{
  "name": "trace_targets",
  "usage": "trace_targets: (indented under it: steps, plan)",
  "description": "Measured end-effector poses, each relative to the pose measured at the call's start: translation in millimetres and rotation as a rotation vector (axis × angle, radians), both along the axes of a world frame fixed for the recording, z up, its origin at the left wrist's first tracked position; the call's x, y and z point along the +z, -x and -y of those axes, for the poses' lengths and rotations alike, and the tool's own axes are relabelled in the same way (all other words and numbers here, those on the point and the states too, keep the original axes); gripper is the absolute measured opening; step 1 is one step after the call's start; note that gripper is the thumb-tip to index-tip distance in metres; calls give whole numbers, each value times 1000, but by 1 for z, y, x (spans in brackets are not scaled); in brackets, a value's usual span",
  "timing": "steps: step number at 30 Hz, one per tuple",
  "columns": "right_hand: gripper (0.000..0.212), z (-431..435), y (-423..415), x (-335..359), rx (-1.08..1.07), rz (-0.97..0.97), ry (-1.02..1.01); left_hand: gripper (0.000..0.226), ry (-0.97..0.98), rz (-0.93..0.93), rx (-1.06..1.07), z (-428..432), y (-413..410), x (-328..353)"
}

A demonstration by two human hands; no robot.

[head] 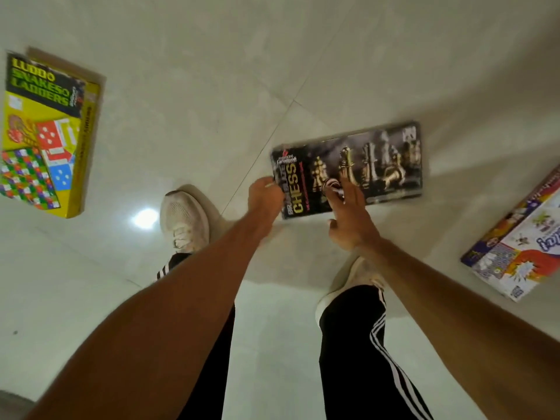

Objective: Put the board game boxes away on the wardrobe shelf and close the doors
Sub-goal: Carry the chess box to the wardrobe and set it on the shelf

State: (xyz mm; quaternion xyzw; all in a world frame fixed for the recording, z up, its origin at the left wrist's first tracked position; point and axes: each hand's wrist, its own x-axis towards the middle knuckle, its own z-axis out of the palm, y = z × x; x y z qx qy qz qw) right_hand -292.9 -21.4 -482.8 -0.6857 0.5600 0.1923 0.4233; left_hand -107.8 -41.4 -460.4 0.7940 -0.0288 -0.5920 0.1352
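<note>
On the tiled floor (188, 86), chess box (363, 168) flat, left hand (265, 197) curled at its corner, right hand (351, 219) spread open over its near edge

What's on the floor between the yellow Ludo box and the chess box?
Only a white shoe near the lower edge; otherwise bare tile between Ludo box and chess box, per the head view.

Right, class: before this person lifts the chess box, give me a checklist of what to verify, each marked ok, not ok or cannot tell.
1. Left hand on the chess box: ok, at its near-left corner.
2. Right hand gripping it: not ok, fingers spread over the near edge, not closed.
3. Box lid shut: cannot tell, the picture is blurred.
4. Floor around the box free of clutter: ok.
5. Other boxes out of the way: ok, ludo box far left, colourful box far right.
6. Wardrobe open and ready: cannot tell, not in view.
</note>
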Motion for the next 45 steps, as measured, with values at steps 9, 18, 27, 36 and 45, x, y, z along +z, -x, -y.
trace_targets:
  steps: [9,18,27,36,45]
  plan:
    - [70,54,-33,4,-301,103,143,43,-143,57,127,6,-16,-8]
    - [64,68,-13,-10,-439,-83,203,48,-10,-137,193,7,21,-12]
    - [51,41,-39,39,-1002,407,-379,57,121,-96,-2,-8,-15,20]
    - [54,58,-83,278,-966,433,-331,58,235,-168,-104,11,-87,269]
    - [60,99,-153,599,-824,462,-240,51,425,-231,-111,41,-183,579]
